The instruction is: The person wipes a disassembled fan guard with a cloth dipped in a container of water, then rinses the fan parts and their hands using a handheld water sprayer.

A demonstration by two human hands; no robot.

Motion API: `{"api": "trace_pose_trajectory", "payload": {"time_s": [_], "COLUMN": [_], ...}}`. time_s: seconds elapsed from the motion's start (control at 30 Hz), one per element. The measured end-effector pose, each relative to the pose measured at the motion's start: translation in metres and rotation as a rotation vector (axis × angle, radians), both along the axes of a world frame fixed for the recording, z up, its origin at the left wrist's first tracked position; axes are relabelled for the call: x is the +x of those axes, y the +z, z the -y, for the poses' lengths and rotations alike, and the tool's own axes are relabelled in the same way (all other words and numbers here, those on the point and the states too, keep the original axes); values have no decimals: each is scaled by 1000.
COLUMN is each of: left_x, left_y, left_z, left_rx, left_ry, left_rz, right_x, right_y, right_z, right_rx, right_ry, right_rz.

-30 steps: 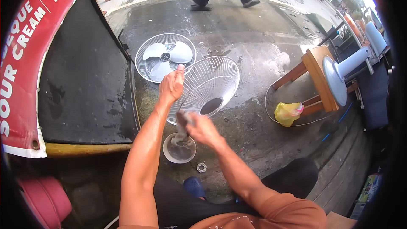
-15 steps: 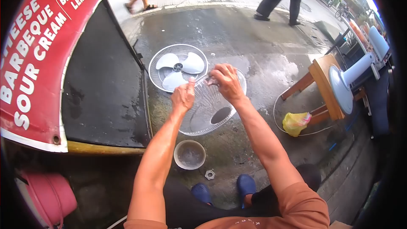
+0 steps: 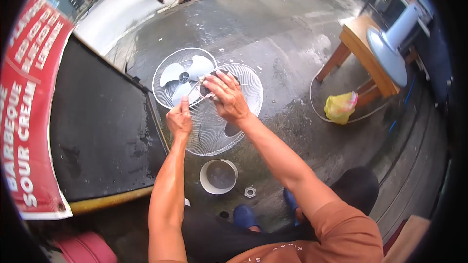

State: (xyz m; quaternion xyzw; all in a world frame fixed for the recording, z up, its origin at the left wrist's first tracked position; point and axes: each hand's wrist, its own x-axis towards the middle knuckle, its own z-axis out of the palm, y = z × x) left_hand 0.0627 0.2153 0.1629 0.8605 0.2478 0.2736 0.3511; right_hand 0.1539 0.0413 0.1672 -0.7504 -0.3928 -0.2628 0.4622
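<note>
Centrally, a white wire fan grille [image 3: 209,129] leans above the wet pavement [image 3: 292,141], my left hand [image 3: 180,121] closed on its rim, thumb up, and my right hand [image 3: 226,96] holding a rag [image 3: 203,89] against its wires. Just beyond lies another grille [image 3: 162,93] with white blades [image 3: 199,66]; nearer me sits a pale bowl [image 3: 204,179], beside a nut [image 3: 250,192].

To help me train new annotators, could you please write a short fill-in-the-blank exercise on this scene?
Of the left hand and right hand, both at the grille, the one holding the cloth is the ____.
The fan blades number ____.
The bag by the stool is mostly ____.
The person's shoes are coloured ____.
Missing words: right; three; yellow; blue.
</note>
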Motion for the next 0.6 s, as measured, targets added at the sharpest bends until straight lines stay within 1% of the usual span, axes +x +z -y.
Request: {"api": "trace_pose_trajectory", "payload": {"time_s": [0.03, 0.13, 0.17, 0.2, 0.27, 0.37, 0.43, 0.5, 0.53, 0.6], "left_x": [1, 1, -3, -3, -3, -3, 3, 7, 10, 15], "left_y": [2, -5, -6, -6, -9, -12, -13, -18, -17, -13], "left_z": [1, 0, -4, -6, -5, -9, -8, -12, -10, -6], "left_rx": [32, 47, 27, 8, -24, -12, -13, -13, -1, 24], "left_ry": [4, 13, 13, 16, 42, 37, 20, 5, 13, 37], "left_rz": [-9, 10, 9, 13, 42, 12, 41, 57, 42, 19], "right_x": [11, 52, 66, 85, 101, 87, 66, 38, 26, -12], "right_y": [-7, -37, -49, -73, -103, -84, -75, -57, -52, -39], "right_z": [3, 18, 25, 32, 48, 55, 30, -3, -15, -34], "right_rx": [33, 144, 142, 124, 220, 397, 396, 346, 264, 109], "right_ry": [19, -158, -311, -370, -293, -315, -421, -448, -317, -175], "right_rz": [-6, -59, -148, -233, -493, -974, -735, -376, -314, -248]}}
